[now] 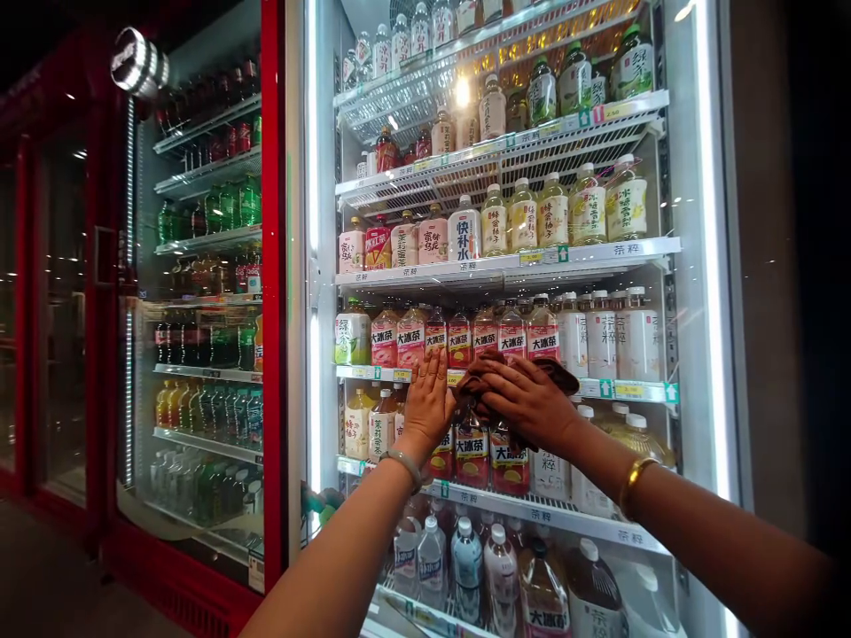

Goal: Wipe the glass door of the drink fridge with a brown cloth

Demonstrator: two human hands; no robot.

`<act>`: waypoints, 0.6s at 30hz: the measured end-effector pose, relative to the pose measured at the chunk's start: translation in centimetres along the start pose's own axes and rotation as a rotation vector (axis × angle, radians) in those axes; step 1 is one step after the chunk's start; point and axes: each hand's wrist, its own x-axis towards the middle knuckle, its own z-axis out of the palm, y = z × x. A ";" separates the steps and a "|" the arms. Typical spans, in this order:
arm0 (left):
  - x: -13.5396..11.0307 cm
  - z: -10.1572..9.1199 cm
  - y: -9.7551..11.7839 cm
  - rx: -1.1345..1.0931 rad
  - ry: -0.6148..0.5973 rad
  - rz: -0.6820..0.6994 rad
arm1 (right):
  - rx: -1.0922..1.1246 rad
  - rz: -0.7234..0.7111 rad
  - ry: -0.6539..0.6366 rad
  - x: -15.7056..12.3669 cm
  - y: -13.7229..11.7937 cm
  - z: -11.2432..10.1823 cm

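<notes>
My right hand (528,399) lies flat on a brown cloth (485,381) and presses it against the glass door (684,292) of a white drinks fridge, at the height of the third shelf. Beside it, my left hand (427,399) rests on the same glass with its fingers stretched out and together, touching the cloth's left edge. I wear a pale bracelet on the left wrist and a gold bangle on the right. Behind the glass stand rows of tea bottles (458,341) with red and pink labels.
The fridge holds several wire shelves (505,261) of bottled drinks, with large bottles at the bottom. To the left stands a red-framed fridge (272,292) with dark and green bottles. A dark wall borders the right side, and floor shows at the lower left.
</notes>
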 end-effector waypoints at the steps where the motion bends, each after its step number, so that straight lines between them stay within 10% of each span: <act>1: -0.1 0.4 0.3 0.000 0.011 -0.018 | 0.002 0.050 0.012 0.6 0.1 0.1; 7: -0.6 1.1 0.9 -0.011 0.029 -0.083 | 0.029 0.250 0.104 4.4 -2.8 2.2; 18: -2.2 -1.9 2.0 -0.082 -0.049 -0.085 | 0.030 0.084 0.080 -0.3 -2.9 1.6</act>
